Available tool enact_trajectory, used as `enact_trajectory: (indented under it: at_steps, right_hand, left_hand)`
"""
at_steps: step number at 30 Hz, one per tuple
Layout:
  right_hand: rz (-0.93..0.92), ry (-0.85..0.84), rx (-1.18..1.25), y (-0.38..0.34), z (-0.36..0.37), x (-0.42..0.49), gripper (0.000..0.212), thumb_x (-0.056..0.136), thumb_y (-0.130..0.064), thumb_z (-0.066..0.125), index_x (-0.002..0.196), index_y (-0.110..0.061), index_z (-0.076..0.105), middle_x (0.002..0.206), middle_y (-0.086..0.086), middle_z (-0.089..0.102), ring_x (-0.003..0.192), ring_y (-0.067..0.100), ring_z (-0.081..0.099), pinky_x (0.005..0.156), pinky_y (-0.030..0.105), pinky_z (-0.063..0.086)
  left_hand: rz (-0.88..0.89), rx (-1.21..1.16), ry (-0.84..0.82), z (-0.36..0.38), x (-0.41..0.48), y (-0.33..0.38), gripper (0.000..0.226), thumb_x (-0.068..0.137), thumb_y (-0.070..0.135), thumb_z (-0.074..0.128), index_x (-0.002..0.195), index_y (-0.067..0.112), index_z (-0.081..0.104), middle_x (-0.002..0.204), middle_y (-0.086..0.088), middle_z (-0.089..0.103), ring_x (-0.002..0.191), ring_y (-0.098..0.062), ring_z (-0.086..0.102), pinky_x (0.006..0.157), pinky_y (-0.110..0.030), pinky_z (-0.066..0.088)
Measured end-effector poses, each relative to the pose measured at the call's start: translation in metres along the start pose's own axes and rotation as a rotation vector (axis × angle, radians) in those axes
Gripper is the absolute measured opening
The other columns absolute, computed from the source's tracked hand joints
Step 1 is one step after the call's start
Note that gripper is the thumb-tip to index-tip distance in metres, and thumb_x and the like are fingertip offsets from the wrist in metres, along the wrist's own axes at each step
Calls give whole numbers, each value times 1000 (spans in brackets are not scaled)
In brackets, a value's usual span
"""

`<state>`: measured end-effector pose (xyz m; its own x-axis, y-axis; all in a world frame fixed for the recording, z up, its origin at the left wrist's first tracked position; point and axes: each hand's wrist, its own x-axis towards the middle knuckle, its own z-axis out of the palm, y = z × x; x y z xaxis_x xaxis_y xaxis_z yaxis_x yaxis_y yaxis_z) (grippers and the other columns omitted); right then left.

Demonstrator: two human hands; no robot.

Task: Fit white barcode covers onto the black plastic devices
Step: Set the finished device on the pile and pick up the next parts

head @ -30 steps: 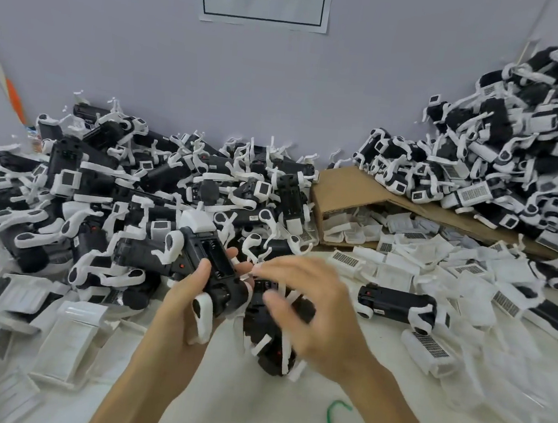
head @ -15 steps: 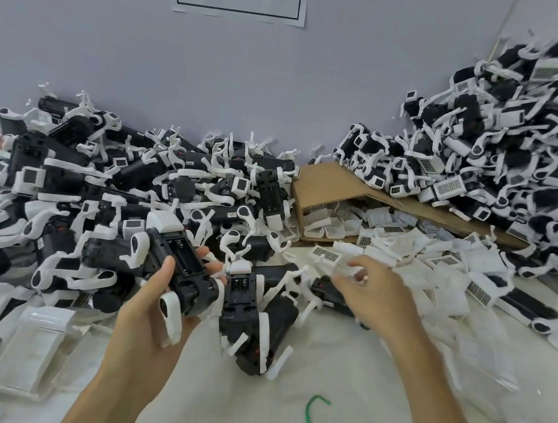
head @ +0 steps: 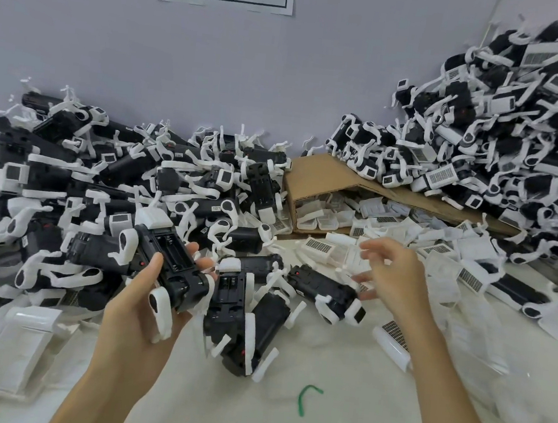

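Next: pick a cover
Left grip [head: 137, 303] clasps black device [head: 170, 262]; right grip [head: 398, 279], spread and empty, hovers beside barcode covers [head: 318, 246].

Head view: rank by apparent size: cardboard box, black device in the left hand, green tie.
1. cardboard box, partly buried.
2. black device in the left hand, nearer the camera yet smaller-looking.
3. green tie, clearly smallest.
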<state>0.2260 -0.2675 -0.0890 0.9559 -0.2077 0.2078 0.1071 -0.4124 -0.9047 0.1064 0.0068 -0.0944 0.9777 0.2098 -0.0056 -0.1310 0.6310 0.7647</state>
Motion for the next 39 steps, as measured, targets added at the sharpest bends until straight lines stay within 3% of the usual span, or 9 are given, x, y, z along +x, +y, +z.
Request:
enact_trajectory:
  at_steps: [2, 6, 12, 17, 20, 23, 26, 33, 39]
  right_hand:
    - [29, 75, -80, 14, -3, 7, 31, 93, 6, 56, 111, -17, 68, 119, 6, 64, 76, 17, 73, 58, 27, 57]
    - [35, -234, -457, 28, 3, 13, 46, 88, -9, 71, 134, -16, 62, 146, 4, 46, 124, 26, 54, 100, 36, 44]
    - [37, -235, -430, 27, 9, 12, 30, 81, -25, 83, 106, -21, 67, 120, -6, 40, 94, 19, 56, 87, 36, 47]
    - [16, -26, -402, 28, 9, 12, 24, 87, -14, 73, 72, -30, 64, 88, -11, 67, 85, 15, 64, 67, 29, 46]
    - [18, -67, -329, 26, 15, 10, 14, 87, -20, 75, 92, -24, 62, 97, -6, 65, 86, 15, 63, 66, 28, 43]
    - [33, -181, -456, 28, 24, 6, 53, 87, -36, 75, 131, -21, 52, 126, 4, 54, 114, 26, 56, 91, 42, 49]
    - [29, -161, -512, 31, 26, 5, 52, 91, -45, 67, 137, -24, 53, 135, 5, 51, 124, 27, 50, 96, 41, 45]
    - [32, -81, -484, 32, 29, 7, 35, 93, -57, 57, 84, -25, 70, 83, -5, 65, 83, 21, 63, 69, 33, 49]
    - [88, 76, -535, 32, 33, 11, 50, 95, -32, 60, 50, -14, 48, 44, -6, 42, 44, 14, 41, 46, 22, 25]
  left_hand:
    - [0, -5, 2, 0, 0, 0, 42, 89, 40, 57, 112, 10, 76, 120, -13, 72, 105, -25, 72, 75, -28, 60]
    - [-11, -27, 5, 0, -1, 1, 45, 90, 39, 57, 117, 7, 73, 123, -15, 71, 109, -27, 71, 75, -28, 60]
    - [18, -5, 3, 3, -3, 1, 37, 98, 29, 49, 113, 6, 75, 116, -12, 74, 102, -22, 73, 73, -24, 60]
    - [3, -12, 21, 5, -3, 2, 38, 90, 35, 57, 105, 9, 79, 115, -13, 74, 102, -24, 73, 68, -24, 59]
    - [-3, -13, 19, 5, -3, 3, 39, 85, 39, 60, 103, 11, 80, 117, -13, 73, 104, -26, 73, 72, -26, 60]
    - [3, -12, 9, 5, -4, 3, 39, 86, 39, 60, 104, 11, 79, 116, -14, 73, 103, -27, 73, 72, -26, 60]
    - [3, -18, 15, 6, -5, 3, 39, 87, 38, 59, 107, 10, 78, 117, -14, 73, 103, -26, 73, 71, -25, 59]
    - [-2, -31, 21, 8, -6, 4, 40, 89, 36, 57, 111, 8, 76, 116, -15, 73, 99, -23, 74, 68, -24, 59]
    - [-9, -28, 31, 6, -6, 2, 43, 89, 36, 57, 115, 7, 73, 115, -16, 73, 96, -24, 74, 67, -24, 59]
